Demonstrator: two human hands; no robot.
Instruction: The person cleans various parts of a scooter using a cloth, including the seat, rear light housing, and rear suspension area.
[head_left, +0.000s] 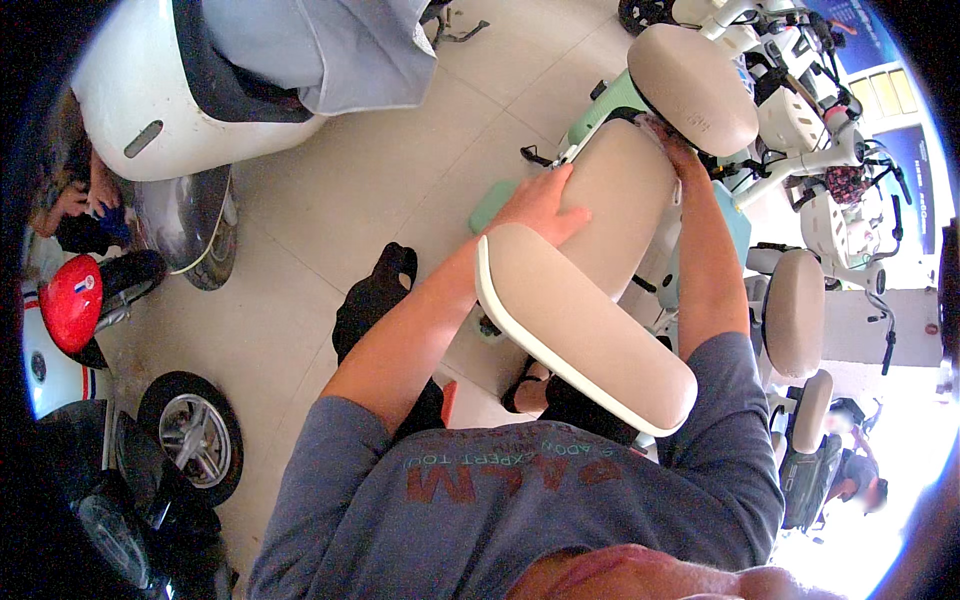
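Observation:
I am leaning over a scooter with a long beige seat (622, 195). A padded beige backrest (590, 325) with a white shell stands at its near end, and a rounded beige saddle (693, 88) sits at its far end. My left hand (540, 207) lies on the seat's left edge, fingers apart, holding nothing. At the far right of the seat, just under the saddle, my right hand (675, 148) presses what looks like a pale cloth (652, 128) against the cover. Its fingertips are partly hidden. Light green body panels (605, 108) show beside the seat.
A white scooter (140, 95) draped with a grey cloth (360, 60) stands at the upper left. Below it are a red mudguard (72, 300) and a black wheel (190, 438). Another person's hands (85, 195) show at the far left. Several parked scooters with white baskets (795, 120) line the right.

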